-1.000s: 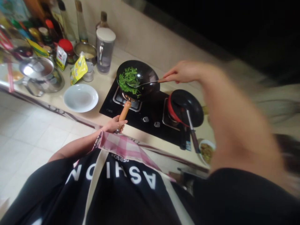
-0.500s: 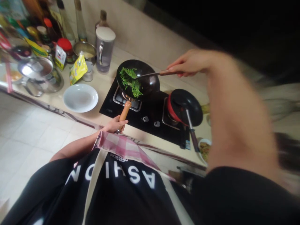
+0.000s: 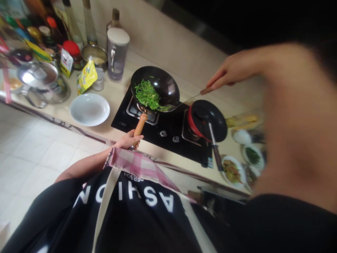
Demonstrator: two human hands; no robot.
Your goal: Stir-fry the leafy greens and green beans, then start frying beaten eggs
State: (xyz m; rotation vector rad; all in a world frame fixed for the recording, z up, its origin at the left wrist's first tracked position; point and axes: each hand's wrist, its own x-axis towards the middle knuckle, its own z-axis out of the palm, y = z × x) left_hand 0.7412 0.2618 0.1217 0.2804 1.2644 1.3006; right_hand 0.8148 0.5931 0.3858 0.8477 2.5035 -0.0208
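Observation:
My left hand (image 3: 129, 140) is closed around the wooden handle of a black wok (image 3: 168, 86), which sits over the left burner. Chopped green vegetables (image 3: 146, 94) lie heaped in the wok's left half. Out to the right, my right hand (image 3: 223, 75) grips the handle end of a long metal spatula (image 3: 182, 103). The spatula's blade rests low inside the wok, near its front right rim, beside the greens. A white oval dish (image 3: 90, 109) stands on the counter left of the stove.
A red pan (image 3: 207, 121) with a dark-handled utensil in it occupies the right burner. Plates of food (image 3: 233, 171) line the counter's right end. A lidded pitcher (image 3: 118, 54), a yellow pouch (image 3: 87, 77), a steel pot (image 3: 43, 84) and several bottles crowd the left side.
My right hand has drawn the spatula right and down, from amid the greens to the wok's front right rim. The greens sit in a more compact heap. My left hand keeps its hold.

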